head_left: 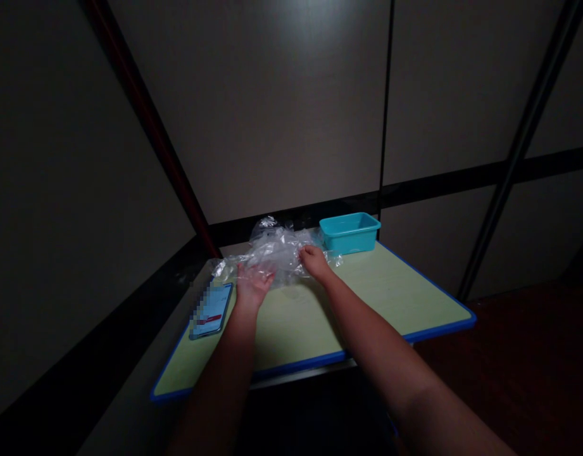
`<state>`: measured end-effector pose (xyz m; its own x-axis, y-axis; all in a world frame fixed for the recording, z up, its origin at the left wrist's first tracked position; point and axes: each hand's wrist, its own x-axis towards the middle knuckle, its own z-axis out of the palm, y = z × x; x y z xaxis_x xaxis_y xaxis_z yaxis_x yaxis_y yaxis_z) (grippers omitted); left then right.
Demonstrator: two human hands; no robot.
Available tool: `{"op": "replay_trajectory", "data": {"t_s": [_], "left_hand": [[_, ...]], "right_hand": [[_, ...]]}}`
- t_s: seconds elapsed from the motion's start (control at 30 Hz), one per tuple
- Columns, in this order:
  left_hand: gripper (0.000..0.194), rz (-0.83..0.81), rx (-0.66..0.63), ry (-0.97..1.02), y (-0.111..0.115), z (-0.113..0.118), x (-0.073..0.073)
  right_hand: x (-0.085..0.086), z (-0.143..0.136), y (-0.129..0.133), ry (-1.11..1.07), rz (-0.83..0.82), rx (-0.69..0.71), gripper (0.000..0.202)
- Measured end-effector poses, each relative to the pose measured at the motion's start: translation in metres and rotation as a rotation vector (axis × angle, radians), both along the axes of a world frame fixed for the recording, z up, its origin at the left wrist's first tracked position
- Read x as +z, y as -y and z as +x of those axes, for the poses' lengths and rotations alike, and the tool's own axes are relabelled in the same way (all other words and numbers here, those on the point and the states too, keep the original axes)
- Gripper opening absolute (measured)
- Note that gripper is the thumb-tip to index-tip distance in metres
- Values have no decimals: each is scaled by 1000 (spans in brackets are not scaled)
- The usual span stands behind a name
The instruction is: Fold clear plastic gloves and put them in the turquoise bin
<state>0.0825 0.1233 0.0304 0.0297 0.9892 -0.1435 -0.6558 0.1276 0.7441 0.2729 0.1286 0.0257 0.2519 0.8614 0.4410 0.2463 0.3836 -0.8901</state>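
A crumpled heap of clear plastic bags (pixel 284 250) is spread over the far part of the small table. My right hand (pixel 314 261) is closed, with its fingers pinching the plastic at the heap's right side. At the near left of the heap is my left hand (pixel 253 285), open and palm up, thumb apart from the fingers. Clear film partly covers those fingertips and touches them.
A turquoise plastic basket (pixel 352 244) stands at the table's far right corner. On the left edge lies a phone (pixel 213 310) with its screen lit. The pale yellow tabletop (pixel 295 329) has a blue rim, and panelled walls (pixel 282 126) rise behind it.
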Motion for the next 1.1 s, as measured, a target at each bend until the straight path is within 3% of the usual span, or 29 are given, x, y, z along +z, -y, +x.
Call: {"op": "replay_trajectory", "data": {"t_s": [0.13,0.27,0.37,0.47,0.53,0.7,0.9,1.03,1.1], "left_hand": [[80,147,-154,58,9,-1,2],[92,249,-231,114,13,1,4],[71,195,-244,100,11,4,5],[30,159,-208,11,9,8,4],[19,159,-163,-48,7,10,2],[29,152,-74,-123,1,10,-4],[17,127,4,-231,-7,11,-9],[22,145,40,-305,-2,13,-10],[26,163,51,-335,0,14,-10]], "right_hand": [[0,-1,0,-87,-27,18,46],[1,-1,-2,-179,-57,21,63],[2,-1,0,-221,-58,16,67],[3,-3,3,-221,-40,-3,54],[2,-4,4,-199,-25,-13,48],[1,-4,3,-155,55,-33,37],[4,2,1,-150,131,-91,39],[9,-5,11,-67,174,-9,26],[9,-11,17,46,190,84,31]]}}
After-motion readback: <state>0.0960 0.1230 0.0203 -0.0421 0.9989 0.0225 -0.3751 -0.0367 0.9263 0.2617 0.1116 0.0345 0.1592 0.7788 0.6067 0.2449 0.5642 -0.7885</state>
